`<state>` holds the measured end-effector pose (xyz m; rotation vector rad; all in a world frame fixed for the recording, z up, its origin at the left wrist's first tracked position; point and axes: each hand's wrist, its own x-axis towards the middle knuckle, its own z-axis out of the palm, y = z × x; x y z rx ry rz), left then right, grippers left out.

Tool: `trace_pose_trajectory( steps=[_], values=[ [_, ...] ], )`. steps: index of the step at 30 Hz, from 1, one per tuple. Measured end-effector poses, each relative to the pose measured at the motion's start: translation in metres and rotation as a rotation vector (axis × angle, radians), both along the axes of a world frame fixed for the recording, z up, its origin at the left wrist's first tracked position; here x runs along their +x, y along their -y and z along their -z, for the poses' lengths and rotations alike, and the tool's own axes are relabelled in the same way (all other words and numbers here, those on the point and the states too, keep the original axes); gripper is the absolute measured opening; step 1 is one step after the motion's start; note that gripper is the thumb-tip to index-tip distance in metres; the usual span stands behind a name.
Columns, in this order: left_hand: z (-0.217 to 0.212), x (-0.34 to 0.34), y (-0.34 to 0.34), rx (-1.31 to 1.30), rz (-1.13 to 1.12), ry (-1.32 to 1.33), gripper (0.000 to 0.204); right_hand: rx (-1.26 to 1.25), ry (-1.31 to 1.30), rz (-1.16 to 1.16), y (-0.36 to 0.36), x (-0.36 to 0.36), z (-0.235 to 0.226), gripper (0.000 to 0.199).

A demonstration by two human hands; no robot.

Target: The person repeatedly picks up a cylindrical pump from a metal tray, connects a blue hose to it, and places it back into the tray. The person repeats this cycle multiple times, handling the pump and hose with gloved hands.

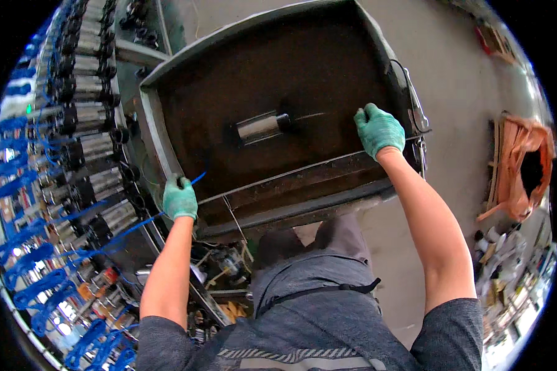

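Both gloved hands are gripping the big metal tray [167, 139]: left hand [179, 199] fingers closing around its near corner rim, right hand [379, 128] fingers curling over the near edge. A metal cylinder [261, 127] is lying beyond both hands. Keeping the tray level should stop it rolling.

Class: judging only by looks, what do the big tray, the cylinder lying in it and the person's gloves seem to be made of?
Tray: probably sheet metal, with dull grey rims and a dark, stained floor.
Cylinder: polished metal, bright reflections, with a black end.
Gloves, left hand and right hand: green, matte, likely knit fabric or rubber-coated; unclear.
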<state>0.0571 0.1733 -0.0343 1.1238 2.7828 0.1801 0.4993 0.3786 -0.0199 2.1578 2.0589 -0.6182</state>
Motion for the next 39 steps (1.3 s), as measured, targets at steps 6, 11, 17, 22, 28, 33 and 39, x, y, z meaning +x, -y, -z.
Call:
trace_pose_trajectory(
  steps=[6,11,17,22,28,33,39],
  values=[
    [0.012,0.014,-0.013,0.250,0.360,0.155,0.022,0.045,-0.094,0.032,0.004,0.007,0.006,0.034],
    [0.007,0.112,-0.105,0.093,0.512,0.450,0.022,0.128,-0.199,0.040,0.006,0.015,0.014,0.029],
    [0.051,0.167,-0.186,-0.272,0.164,0.868,0.018,0.204,-0.271,0.050,0.008,0.017,0.013,0.026],
    [0.055,0.188,-0.203,-0.216,-0.212,1.216,0.017,0.256,-0.314,0.070,0.010,0.020,0.018,0.025],
    [0.064,0.189,-0.194,-0.162,-0.174,1.084,0.020,0.279,-0.320,0.066,0.011,0.018,0.023,0.024],
    [0.038,0.182,-0.172,-0.119,-0.046,0.958,0.020,0.309,-0.278,0.053,0.012,0.020,0.030,0.025],
    [0.035,0.156,-0.140,-0.064,0.056,0.897,0.020,0.286,-0.261,0.042,0.010,0.018,0.029,0.025]
  ],
)
